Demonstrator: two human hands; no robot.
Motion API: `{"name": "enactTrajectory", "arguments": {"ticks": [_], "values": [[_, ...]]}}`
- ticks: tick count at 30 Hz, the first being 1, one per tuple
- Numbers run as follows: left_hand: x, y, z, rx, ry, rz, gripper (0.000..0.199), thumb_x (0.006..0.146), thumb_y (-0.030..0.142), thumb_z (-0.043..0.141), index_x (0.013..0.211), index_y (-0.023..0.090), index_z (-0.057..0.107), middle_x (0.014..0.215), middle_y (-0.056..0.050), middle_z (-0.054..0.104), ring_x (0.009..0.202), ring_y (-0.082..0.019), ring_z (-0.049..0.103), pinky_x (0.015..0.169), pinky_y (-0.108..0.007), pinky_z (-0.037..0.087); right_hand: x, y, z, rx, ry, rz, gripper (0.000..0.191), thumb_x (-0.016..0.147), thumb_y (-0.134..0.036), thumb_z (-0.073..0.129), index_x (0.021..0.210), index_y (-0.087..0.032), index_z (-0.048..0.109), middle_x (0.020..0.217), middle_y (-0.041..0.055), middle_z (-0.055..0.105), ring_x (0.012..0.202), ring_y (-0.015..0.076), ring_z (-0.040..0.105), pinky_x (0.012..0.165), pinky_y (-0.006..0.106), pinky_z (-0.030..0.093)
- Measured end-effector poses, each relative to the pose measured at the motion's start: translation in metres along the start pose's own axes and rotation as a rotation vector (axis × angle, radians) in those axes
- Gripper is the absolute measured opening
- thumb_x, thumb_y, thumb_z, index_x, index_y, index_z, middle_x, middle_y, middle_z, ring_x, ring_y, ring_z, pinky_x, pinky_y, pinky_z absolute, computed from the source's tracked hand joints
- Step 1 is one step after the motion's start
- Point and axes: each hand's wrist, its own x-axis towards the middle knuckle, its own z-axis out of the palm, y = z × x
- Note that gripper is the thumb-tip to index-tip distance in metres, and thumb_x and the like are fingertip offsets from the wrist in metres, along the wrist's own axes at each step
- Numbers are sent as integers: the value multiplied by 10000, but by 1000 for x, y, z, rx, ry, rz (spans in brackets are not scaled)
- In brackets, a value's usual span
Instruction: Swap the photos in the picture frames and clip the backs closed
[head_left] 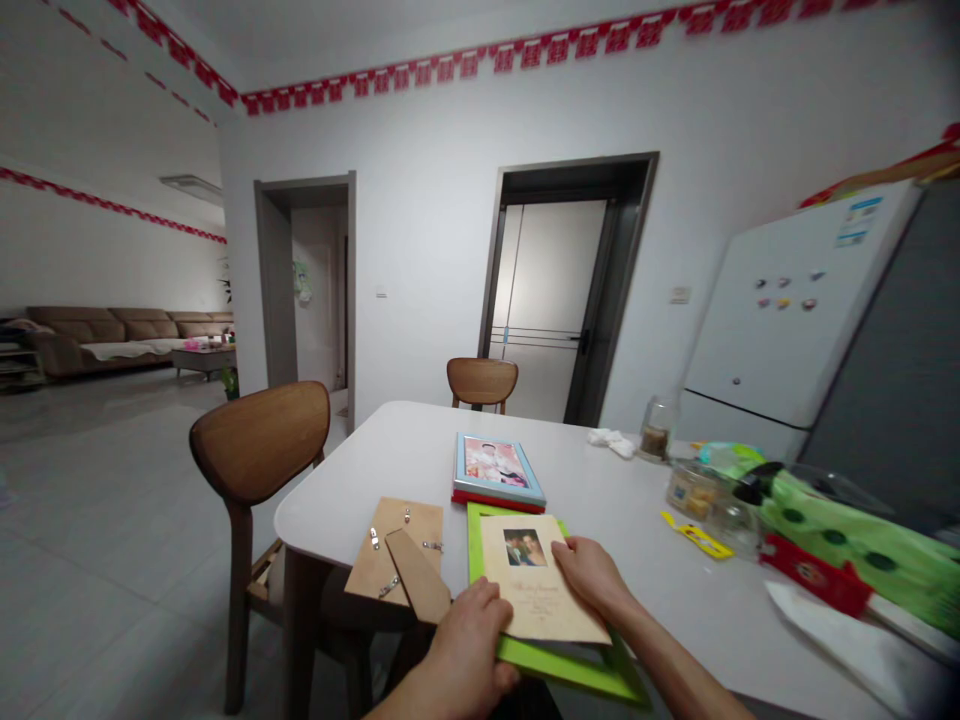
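A lime-green picture frame (577, 672) lies at the near edge of the table, slightly tilted toward me. On top of it rests a cream paper insert (555, 595) with a small photo of two people and some printed lines. My left hand (472, 640) grips the frame's lower left, its fingers at the insert's edge. At the insert's right edge, my right hand (596, 578) pinches the paper. To the left sits a brown frame backing board (397, 555) with metal clips and a fold-out stand. Just beyond the green frame, a light-blue framed photo (499, 468) is stacked on a red frame (491, 500).
Along the table's right side are a glass jar (656, 432), a food container (691, 490), a yellow plastic item (701, 538), a green bag (847, 540) and a red packet (816, 575). Wooden chairs (262, 440) stand left and behind. A fridge (780, 310) is at right.
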Motion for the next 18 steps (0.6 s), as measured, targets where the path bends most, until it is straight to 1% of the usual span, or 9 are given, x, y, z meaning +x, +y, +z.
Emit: {"name": "enactTrajectory", "arguments": {"ticks": [3, 6, 9, 11, 13, 16, 18], "values": [[2, 3, 0, 71, -35, 36, 353, 600, 199, 650, 933, 158, 542, 1162, -67, 490, 1111, -224, 386, 974, -305, 262, -6, -1, -1, -194, 38, -42, 310, 691, -330, 398, 709, -113, 618, 814, 195, 638, 789, 293, 588, 665, 362, 406], [1, 3, -1, 86, -55, 49, 351, 623, 220, 633, 958, 164, 546, 1172, -61, 491, 1134, -226, 365, 987, -315, 243, -13, -2, 2, -318, 73, -73, 350, 707, -374, 388, 755, -113, 616, 846, 200, 627, 787, 312, 584, 647, 390, 404], [-8, -5, -9, 93, -60, 29, 494, 625, 226, 622, 1095, 157, 484, 1243, -78, 429, 1176, -218, 316, 1006, -320, 211, -17, -2, 4, -378, 85, -96, 362, 719, -402, 383, 778, -128, 612, 836, 176, 628, 771, 302, 589, 629, 384, 408], [-17, -17, -21, 128, -51, -41, 615, 603, 221, 624, 1179, 156, 417, 1304, -92, 351, 1203, -223, 275, 1009, -338, 204, -18, -1, 4, -392, 89, -103, 347, 709, -404, 409, 791, -133, 609, 838, 169, 626, 774, 297, 588, 631, 378, 409], [-25, -35, -33, 191, -13, -130, 676, 575, 186, 617, 1211, 172, 386, 1333, -89, 305, 1216, -229, 253, 1008, -361, 203, -20, -2, 2, -385, 94, -106, 341, 697, -403, 436, 800, -127, 607, 842, 174, 620, 781, 301, 584, 640, 382, 406], [-32, -65, -46, 304, 64, -224, 674, 548, 125, 596, 1194, 175, 412, 1313, -89, 343, 1207, -240, 277, 1001, -385, 205, -24, -7, -1, -321, 102, -118, 376, 708, -423, 433, 860, -123, 600, 876, 181, 610, 811, 300, 572, 667, 384, 400], [-34, -81, -49, 349, 109, -231, 602, 578, 118, 566, 1167, 168, 448, 1283, -90, 391, 1186, -237, 321, 992, -385, 226, -29, -16, 2, -223, 101, -149, 405, 725, -428, 417, 951, -131, 576, 960, 178, 588, 862, 287, 556, 710, 378, 390]]}}
